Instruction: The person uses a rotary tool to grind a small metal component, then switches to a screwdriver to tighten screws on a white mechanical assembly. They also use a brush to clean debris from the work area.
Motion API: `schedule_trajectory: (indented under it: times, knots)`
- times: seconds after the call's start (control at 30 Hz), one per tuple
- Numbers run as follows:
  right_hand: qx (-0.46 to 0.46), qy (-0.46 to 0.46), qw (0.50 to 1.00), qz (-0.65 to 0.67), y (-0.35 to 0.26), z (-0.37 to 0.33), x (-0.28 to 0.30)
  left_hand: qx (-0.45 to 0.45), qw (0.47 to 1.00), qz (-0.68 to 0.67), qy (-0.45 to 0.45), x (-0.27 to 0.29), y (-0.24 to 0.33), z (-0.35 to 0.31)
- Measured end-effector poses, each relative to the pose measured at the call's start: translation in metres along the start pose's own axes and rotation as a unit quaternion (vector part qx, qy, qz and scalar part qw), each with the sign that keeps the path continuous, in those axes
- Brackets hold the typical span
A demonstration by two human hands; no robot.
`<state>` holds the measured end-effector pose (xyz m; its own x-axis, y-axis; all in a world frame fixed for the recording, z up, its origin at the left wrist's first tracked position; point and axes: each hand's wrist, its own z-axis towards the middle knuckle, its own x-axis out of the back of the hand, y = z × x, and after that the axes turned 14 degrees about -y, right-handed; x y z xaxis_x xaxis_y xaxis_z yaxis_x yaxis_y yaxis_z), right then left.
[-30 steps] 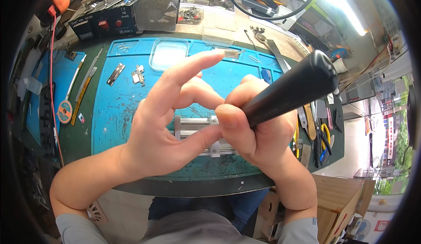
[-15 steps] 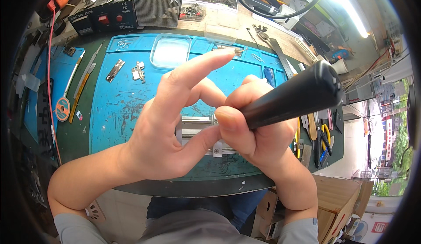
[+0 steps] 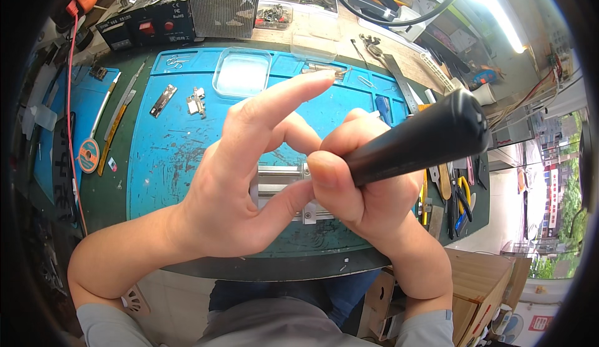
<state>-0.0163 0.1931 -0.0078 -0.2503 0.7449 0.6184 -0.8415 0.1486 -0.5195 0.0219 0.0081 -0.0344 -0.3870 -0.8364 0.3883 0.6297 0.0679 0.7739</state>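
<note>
My right hand (image 3: 380, 188) is wrapped round a thick black cylindrical handle (image 3: 418, 138), which slants up to the right. Whatever is at its lower end is hidden by my fingers. My left hand (image 3: 234, 178) meets it at the fingertips, thumb and one finger curled in and the index finger stretched out above. Anything pinched between these left fingertips cannot be made out. Beneath both hands lies a silvery metal holder with parallel rails (image 3: 279, 178), partly covered by them, on a blue work mat (image 3: 168, 172).
A clear square dish (image 3: 242, 72) and small metal parts (image 3: 196, 102) lie beyond my left hand. Pliers (image 3: 463, 203) and other hand tools are at the right. Knives (image 3: 115, 122) and a solder-wick spool (image 3: 89, 155) lie left. A black box unit (image 3: 150, 25) stands at the back.
Almost nothing differs. Both hands and the black handle keep the same pose, with only a very slight shift in the view.
</note>
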Motion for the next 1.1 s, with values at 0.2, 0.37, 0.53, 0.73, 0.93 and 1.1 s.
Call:
schedule_trajectory:
  times: [0.2, 0.37, 0.53, 0.73, 0.93, 1.1]
  knots:
    - [0.004, -0.007, 1.0, -0.004, -0.002, 0.002, 0.002, 0.01, 1.0, -0.014, 0.004, 0.0, 0.005, 0.001]
    - [0.008, -0.003, 1.0, -0.007, -0.001, 0.0, 0.002, -0.002, 1.0, 0.011, -0.004, 0.0, 0.0, 0.001]
    - [0.006, -0.002, 1.0, 0.0, -0.001, 0.0, 0.002, -0.004, 1.0, 0.014, -0.004, 0.0, 0.001, 0.001]
    - [0.009, 0.008, 1.0, 0.012, -0.002, 0.0, 0.0, 0.008, 1.0, -0.004, -0.007, 0.001, 0.004, -0.001]
    - [0.011, 0.013, 1.0, 0.01, -0.002, 0.0, 0.0, 0.006, 0.999, 0.034, -0.005, 0.002, 0.006, 0.001]
    - [0.001, 0.012, 1.0, 0.004, -0.002, 0.0, 0.0, 0.008, 0.996, 0.081, -0.019, 0.006, 0.009, 0.003]
